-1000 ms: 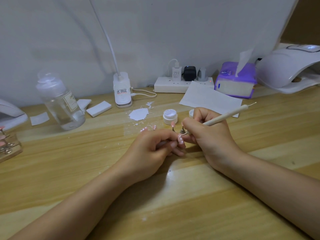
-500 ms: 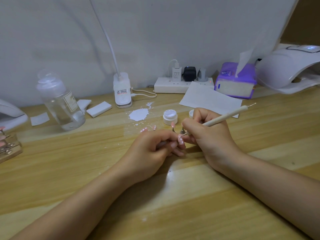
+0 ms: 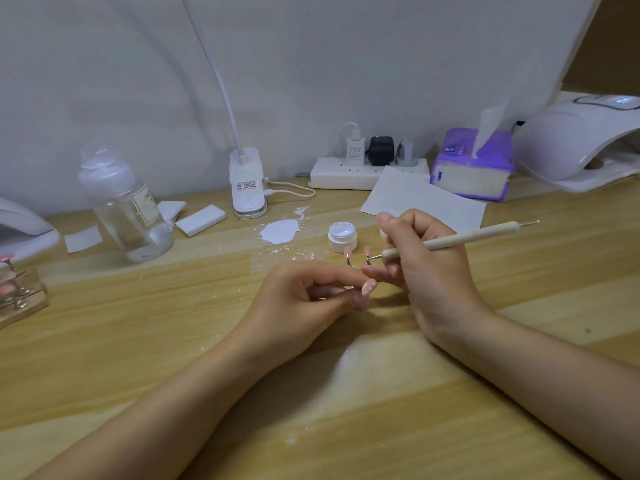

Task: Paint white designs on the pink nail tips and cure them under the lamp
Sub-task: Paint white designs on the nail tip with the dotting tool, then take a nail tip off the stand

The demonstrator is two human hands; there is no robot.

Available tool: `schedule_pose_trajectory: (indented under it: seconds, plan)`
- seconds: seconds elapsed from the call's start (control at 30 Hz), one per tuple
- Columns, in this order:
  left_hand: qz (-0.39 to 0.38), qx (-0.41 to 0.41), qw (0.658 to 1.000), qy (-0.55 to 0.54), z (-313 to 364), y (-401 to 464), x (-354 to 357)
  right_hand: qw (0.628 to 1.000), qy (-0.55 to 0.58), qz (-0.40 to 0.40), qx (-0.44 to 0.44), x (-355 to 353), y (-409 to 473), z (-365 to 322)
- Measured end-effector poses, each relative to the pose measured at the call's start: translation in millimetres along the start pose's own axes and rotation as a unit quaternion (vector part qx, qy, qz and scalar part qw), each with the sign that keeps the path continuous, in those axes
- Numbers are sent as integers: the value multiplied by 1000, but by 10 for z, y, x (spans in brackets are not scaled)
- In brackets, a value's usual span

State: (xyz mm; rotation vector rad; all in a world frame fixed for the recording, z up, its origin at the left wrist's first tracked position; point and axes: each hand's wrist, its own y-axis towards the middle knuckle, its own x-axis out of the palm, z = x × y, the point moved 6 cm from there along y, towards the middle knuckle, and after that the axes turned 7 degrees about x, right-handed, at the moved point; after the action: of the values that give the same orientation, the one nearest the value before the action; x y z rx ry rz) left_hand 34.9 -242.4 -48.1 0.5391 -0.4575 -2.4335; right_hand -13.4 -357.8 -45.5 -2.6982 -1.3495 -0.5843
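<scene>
The left hand (image 3: 304, 299) has its fingers curled and pinches a small stand that carries a pink nail tip with white dots (image 3: 369, 287), holding it just above the light wooden table (image 3: 138, 358). The right hand (image 3: 426, 268) closes around a slim cream-coloured dotting pen with a metal point at each end (image 3: 460, 239), held like a pencil. Its working point is lifted a little above and behind the held tip and does not touch it.

I judge the task to be in its middle. The held tip already shows white dots, so its design looks nearly done or done. Just behind the hands, two more pink tips on metal stands (image 3: 356, 255) stand upright; I cannot tell whether they are painted. Curing is, I think, still to come.

Close behind the right hand's fingers stands a small open white jar of white gel (image 3: 342, 236), and to the left of it lies a patch of white spilled material (image 3: 280, 231). Far to the right of the right hand, at the table's back, sits the white dome-shaped curing lamp (image 3: 571, 147), beside a purple tissue pack (image 3: 471, 168). Far to the left of the left hand a wooden block with more stands (image 3: 20, 299) holds other pink tips.
</scene>
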Motion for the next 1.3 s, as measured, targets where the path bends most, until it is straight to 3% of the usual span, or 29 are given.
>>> schedule_pose_trajectory:
  seconds: [0.13,0.33,0.53,0.73,0.97,1.3]
  plan:
    - [27,36,999,-10,84,-13,-30,999,-2,32,-3,-35,17,0]
    - [104,139,983,64,280,-21,-126,999,-7,40,-12,-25,-3,-23]
    - [196,108,973,61,265,61,-346,999,-20,33,-12,-22,-12,-31]
    - [159,89,965,190,216,133,-350,998,-51,33,-14,-5,-22,-36]
    - [133,26,959,247,50,131,-329,998,-61,21,-29,7,-15,-39]
    - [100,42,936,336,-12,125,-309,997,-68,15,-41,4,-4,-32]
